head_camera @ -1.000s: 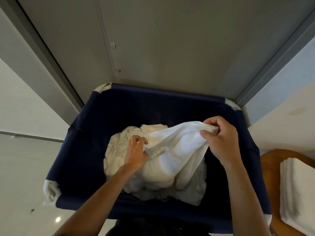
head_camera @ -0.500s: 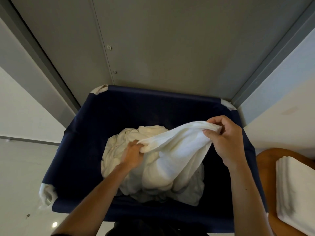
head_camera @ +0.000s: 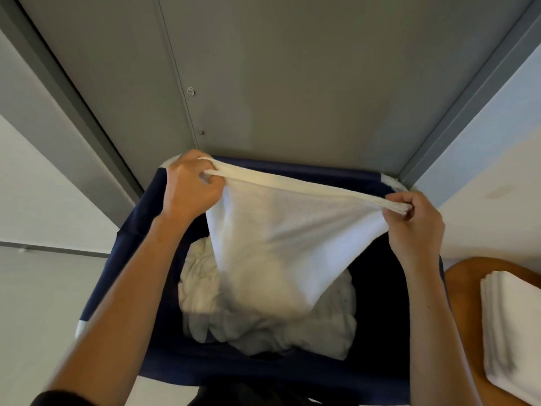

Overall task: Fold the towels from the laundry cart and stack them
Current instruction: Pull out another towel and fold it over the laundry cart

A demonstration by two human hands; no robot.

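Observation:
A white towel (head_camera: 281, 230) hangs stretched above the navy laundry cart (head_camera: 128, 238). My left hand (head_camera: 190, 186) grips its upper left corner near the cart's far left rim. My right hand (head_camera: 415, 227) pinches the upper right corner. The top edge runs taut between them and the rest sags down into the cart. Below it lies a crumpled heap of white towels (head_camera: 263, 326) on the cart's bottom. A stack of folded white towels (head_camera: 515, 332) rests at the right edge of view.
The folded stack sits on a round wooden table (head_camera: 465, 291) to the right of the cart. A grey metal door or panel (head_camera: 278, 83) rises right behind the cart. Pale walls flank it on both sides.
Both hands have risen and spread apart, lifting the towel out of the heap. The left hand moved up and left with a corner, so the top edge is now taut.

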